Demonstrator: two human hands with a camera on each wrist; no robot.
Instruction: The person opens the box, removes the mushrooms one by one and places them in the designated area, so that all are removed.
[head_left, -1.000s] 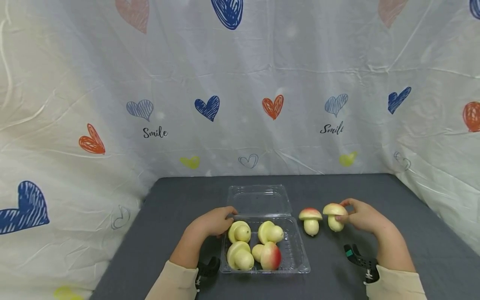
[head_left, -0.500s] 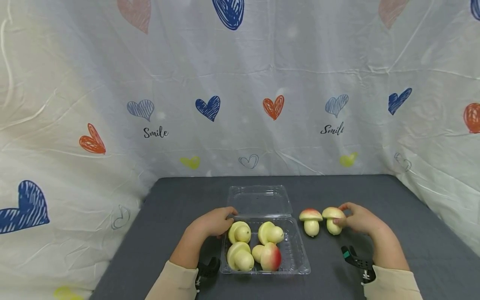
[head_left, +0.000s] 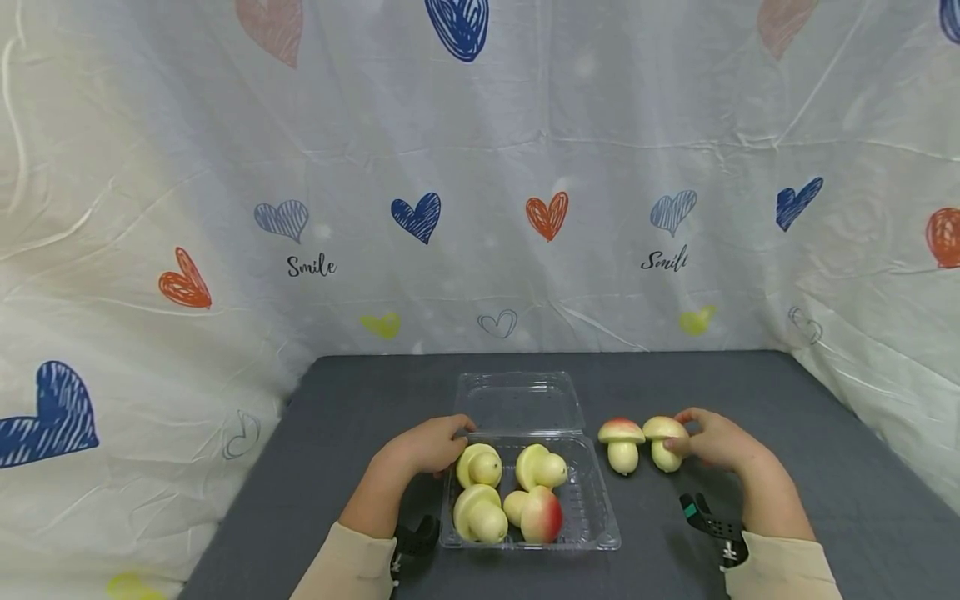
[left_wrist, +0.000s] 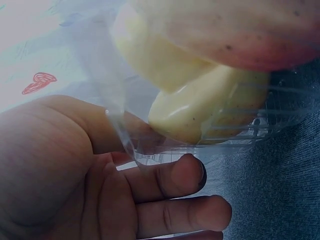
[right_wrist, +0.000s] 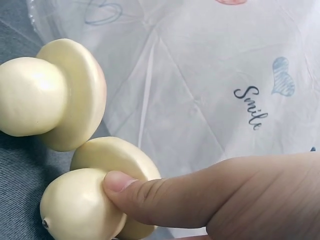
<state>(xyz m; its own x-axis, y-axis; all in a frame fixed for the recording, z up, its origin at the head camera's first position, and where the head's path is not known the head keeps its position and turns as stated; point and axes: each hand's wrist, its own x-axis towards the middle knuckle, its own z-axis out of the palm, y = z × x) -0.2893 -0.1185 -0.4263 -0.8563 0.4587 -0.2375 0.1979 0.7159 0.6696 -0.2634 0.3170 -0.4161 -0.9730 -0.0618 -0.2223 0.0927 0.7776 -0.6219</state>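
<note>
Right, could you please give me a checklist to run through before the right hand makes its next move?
1. Lid folded open: ok.
2. Left hand on the clear container: ok.
3. Right hand gripping the pale-capped mushroom: ok.
4. Room at the container's right: ok.
5. Clear gap to the red-capped mushroom beside it: not ok, caps touch or nearly so.
6. Pale-capped mushroom off the dark tablecloth: cannot tell.

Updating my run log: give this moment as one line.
left hand: touches left side of clear container | right hand: pinches yellow-capped mushroom | lid: open | inside: four mushrooms | outside: red-capped mushroom beside yellow-capped mushroom
</note>
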